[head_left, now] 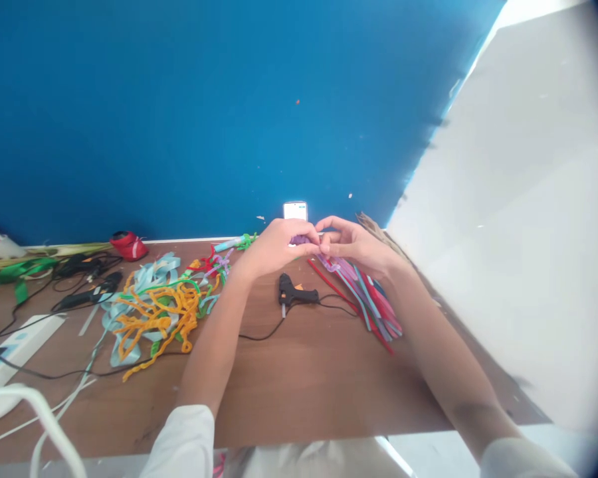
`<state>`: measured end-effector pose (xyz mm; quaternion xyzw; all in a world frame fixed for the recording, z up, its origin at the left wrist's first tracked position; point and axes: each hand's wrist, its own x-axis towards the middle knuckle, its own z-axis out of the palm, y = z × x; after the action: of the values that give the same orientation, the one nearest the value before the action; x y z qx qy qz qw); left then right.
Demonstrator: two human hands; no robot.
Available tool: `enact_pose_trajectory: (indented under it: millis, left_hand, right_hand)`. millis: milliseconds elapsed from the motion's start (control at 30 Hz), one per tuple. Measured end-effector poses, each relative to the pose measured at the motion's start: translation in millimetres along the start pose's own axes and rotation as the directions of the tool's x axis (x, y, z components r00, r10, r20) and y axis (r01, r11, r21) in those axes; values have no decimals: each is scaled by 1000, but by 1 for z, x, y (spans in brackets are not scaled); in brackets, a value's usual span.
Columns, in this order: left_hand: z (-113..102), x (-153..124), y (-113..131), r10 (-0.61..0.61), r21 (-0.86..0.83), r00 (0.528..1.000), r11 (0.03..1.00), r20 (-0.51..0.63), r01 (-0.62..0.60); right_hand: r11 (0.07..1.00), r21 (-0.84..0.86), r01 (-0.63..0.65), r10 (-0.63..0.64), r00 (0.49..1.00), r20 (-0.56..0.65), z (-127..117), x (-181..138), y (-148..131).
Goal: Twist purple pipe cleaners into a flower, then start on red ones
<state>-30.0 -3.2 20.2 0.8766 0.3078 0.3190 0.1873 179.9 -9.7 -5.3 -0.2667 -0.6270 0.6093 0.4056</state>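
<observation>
My left hand [279, 247] and my right hand [351, 245] meet above the far part of the brown table [299, 378]. Both pinch a purple pipe cleaner [299, 239] between their fingertips. Below my right hand lies a bundle of pink, red and light-blue pipe cleaners [369, 299], fanned toward the right. A black glue gun [294, 292] rests on the table just under my hands, its cord trailing left.
A tangle of orange, green and light-blue pipe cleaners and ribbon [154, 312] lies at the left. A white power strip [14, 345], black cables and a red tape dispenser [128, 245] sit further left. A phone [295, 210] leans against the blue wall [204, 113].
</observation>
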Motion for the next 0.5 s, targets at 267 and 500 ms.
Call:
enact_pose_trajectory:
  millis: [267,500]
  left_hand:
    - [7,3,-3,-144,-244,971,965,-191,95]
    - [14,6,-9,-209,-510,974,850,-90,136]
  right_hand:
    - [996,33,85,-81,990,-117,3,-1,-5]
    - [998,-47,30,-37,989,-144,5,1,0]
